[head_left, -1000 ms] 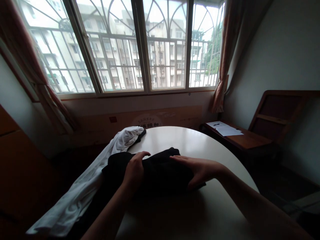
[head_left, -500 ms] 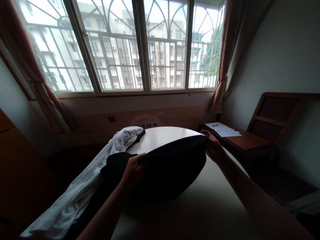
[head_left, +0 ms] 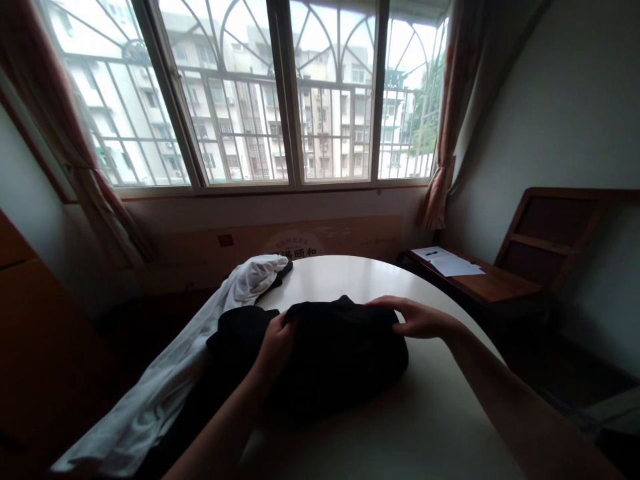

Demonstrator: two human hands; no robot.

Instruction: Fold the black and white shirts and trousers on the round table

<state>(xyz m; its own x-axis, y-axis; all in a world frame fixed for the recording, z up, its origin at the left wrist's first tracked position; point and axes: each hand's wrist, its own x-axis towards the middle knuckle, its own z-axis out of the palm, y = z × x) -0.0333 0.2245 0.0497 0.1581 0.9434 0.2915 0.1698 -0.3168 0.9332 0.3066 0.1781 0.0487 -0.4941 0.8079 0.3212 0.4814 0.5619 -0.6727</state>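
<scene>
A black cloth garment [head_left: 340,360], its kind not clear in the dark, lies bunched on the round white table [head_left: 345,270]. My left hand [head_left: 277,340] is closed on its upper left edge, thumb on top. At the garment's upper right, my right hand [head_left: 415,317] rests with fingers stretched over the cloth and the thumb apart, lower on its side. Left of my left hand is more black cloth [head_left: 240,327], and whether it joins the garment cannot be made out. Beside that, a white cloth garment [head_left: 200,333] runs along the table's left side.
A wooden chair [head_left: 510,283] at the right bears white sheets of paper [head_left: 447,260] and a pen. Beyond the table stand a low wall panel with printed characters [head_left: 240,243] and a barred window. Curtains [head_left: 93,187] hang at both sides.
My right hand has moved left and slightly down, its pinch loosened into stretched fingers. The black garment, earlier pulled taut between both hands, is now lower and bunched. My left hand keeps its hold.
</scene>
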